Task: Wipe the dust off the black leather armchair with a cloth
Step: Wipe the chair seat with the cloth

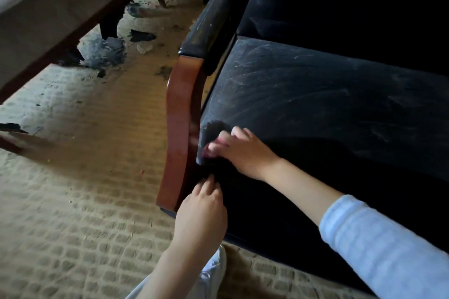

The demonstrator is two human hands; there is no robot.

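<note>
Head view: the black leather armchair (315, 94) fills the right side of the picture. Its seat is coated in pale grey dust marked with curved streaks, and the strip along the front edge looks darker. The padded armrest (213, 22) is black too, scuffed and dusty, and it ends on a curved, glossy reddish-brown wooden arm support (181, 114) that runs down to the carpet (85, 177).

The cloth (212, 130) is a dark grey-blue bunch, blurred. It lies on the seat's front corner, right against the wooden arm support.

The right hand (243, 153) reaches in from the right in a light blue sleeve (379, 245). Its back is up and its fingers are curled down, clutching the cloth and holding it to the seat corner.

The left hand (201, 209) comes up from the bottom edge on a bare forearm. Its bent fingertips are at the dark front face of the seat, just below the right hand and beside the support. The dark there hides whether it holds anything.

A white shoe (216, 267) shows under the left forearm. The beige patterned carpet carries dark stains and scraps (104, 53) near the legs of a brown upholstered piece of furniture (48, 7) at the upper left
</note>
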